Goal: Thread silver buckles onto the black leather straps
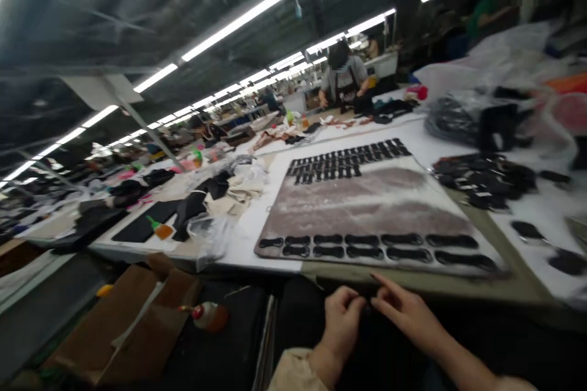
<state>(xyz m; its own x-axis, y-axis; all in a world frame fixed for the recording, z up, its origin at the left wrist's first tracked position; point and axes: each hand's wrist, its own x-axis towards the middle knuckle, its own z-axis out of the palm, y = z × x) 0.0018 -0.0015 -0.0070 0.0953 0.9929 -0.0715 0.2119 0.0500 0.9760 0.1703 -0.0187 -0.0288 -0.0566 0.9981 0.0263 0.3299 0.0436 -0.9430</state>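
My left hand (340,322) is closed in front of the table's near edge, thumb and fingers pinched together. Just to its right is my right hand (406,313), its index finger stretched forward while the thumb and other fingers close toward the left fingertips. Whatever they pinch is dark or tiny and blends into the black below. Beyond both hands lies a brownish-grey board (339,204) on the table. Two rows of black strap-like pieces (328,252) with widened ends run along its near edge. More such pieces (348,159) stand in tight rows at its far edge.
A heap of black pieces (486,180) lies right of the board, near clear plastic bags (499,67). Lower left are a cardboard box (137,317) and a bottle of amber liquid (211,316). Another amber bottle (160,229) lies on the table. A co-worker (343,76) works farther back.
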